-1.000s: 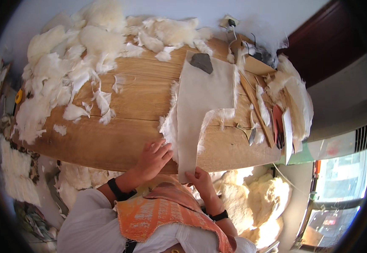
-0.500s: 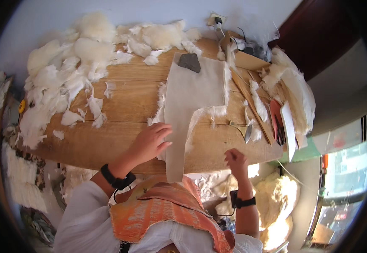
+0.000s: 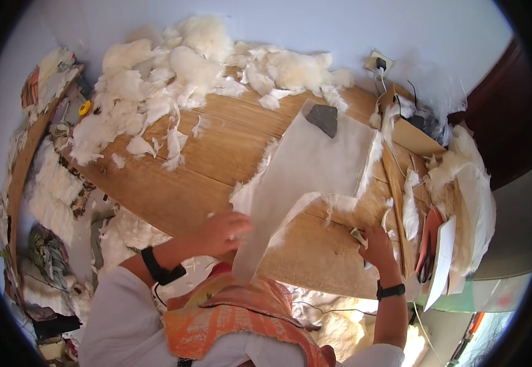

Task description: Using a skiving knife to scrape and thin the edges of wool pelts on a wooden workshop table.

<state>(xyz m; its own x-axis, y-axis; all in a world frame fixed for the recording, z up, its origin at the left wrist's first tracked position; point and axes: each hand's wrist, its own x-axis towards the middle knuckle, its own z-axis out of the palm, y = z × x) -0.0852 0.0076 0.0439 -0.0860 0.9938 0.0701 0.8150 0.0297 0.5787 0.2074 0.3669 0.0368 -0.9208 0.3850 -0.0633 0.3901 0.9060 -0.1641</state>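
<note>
A pale, L-shaped piece of hide (image 3: 315,159) with white fur showing along its edges lies on the wooden table, its narrow end hanging over the front edge. On its far end rests a dark grey stone slab (image 3: 323,120). My left hand (image 3: 222,234), slightly blurred, is beside the narrow strip's left edge, fingers apart and nothing visible in them. At the right, my right hand (image 3: 377,248) is closed around a small bladed hand tool (image 3: 358,236); a pale end and a bit of metal show past the fingers, the rest hidden.
White fur scraps (image 3: 149,92) heap along the back left of the wooden table (image 3: 217,134). On the right lie a long wooden stick (image 3: 395,208), red-and-black scissors (image 3: 428,244), a white card (image 3: 441,263) and a large fur piece (image 3: 471,202). A power plug (image 3: 381,63) sits in the wall.
My right hand has come forward onto the table and taken hold of the bladed tool that lay there. My left hand remains by the strip. The view has swung, tilting the table.
</note>
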